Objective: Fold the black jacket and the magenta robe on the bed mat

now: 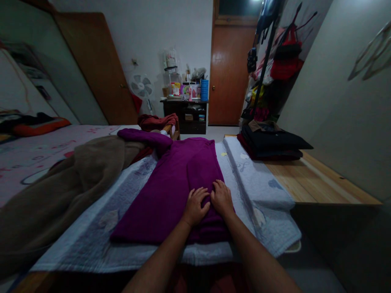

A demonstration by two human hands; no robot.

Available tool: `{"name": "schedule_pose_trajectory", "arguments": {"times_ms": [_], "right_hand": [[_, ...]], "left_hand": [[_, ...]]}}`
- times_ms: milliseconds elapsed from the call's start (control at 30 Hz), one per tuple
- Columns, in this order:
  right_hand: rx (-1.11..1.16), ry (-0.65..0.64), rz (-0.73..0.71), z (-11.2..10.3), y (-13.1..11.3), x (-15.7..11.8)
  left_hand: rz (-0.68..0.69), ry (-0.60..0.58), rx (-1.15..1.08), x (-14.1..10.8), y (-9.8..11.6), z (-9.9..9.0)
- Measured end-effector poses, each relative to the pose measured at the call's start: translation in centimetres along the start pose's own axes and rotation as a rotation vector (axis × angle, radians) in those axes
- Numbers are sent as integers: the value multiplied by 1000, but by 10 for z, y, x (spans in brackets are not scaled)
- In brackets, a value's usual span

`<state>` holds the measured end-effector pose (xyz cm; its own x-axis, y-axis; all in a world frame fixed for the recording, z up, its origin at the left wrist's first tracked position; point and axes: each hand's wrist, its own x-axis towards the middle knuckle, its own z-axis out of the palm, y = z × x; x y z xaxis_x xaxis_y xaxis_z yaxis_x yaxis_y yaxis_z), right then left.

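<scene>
At far left, black and orange cloths (39,127) lie on a bed (33,171) covered in pink printed fabric. A brown plush cloth (88,171) runs in loose folds from the left foreground toward the middle. Behind it, a wooden door (91,65) and a white fan (142,87) stand at the far wall.

Further right, a heap of red cloth (159,121) lies beyond the purple garment (168,195). The garment is spread flat on a pale quilted cover (113,254), centre of view; its left sleeve end rests over the brown plush cloth, and a folded layer lies along its right side. A dark cabinet (185,118) behind it carries assorted small goods, including a blue container (204,90).

The left grip (197,205), a bare hand, rests palm down on the folded layer, fingers apart and slightly bent, clamped on nothing. The right grip (221,197) lies just beside it near the garment's right edge, likewise palm down, loosely spread and pinching no cloth.

To the right, the quilted cover is doubled over and overlaps a wooden bench (317,181). A stack of dark folded clothes (275,142) sits there. Behind hang red and black bags (287,65); wire hangers (371,51) are on the right wall.
</scene>
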<state>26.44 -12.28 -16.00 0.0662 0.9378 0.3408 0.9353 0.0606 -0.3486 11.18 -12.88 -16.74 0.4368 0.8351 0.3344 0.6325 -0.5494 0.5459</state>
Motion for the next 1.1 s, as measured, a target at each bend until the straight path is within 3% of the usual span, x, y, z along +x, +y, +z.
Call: {"name": "schedule_pose_trajectory", "arguments": {"times_ms": [1100], "right_hand": [[10,-15,20,2,2,1]], "left_hand": [[-20,-2,-13,1,3,-2]]}}
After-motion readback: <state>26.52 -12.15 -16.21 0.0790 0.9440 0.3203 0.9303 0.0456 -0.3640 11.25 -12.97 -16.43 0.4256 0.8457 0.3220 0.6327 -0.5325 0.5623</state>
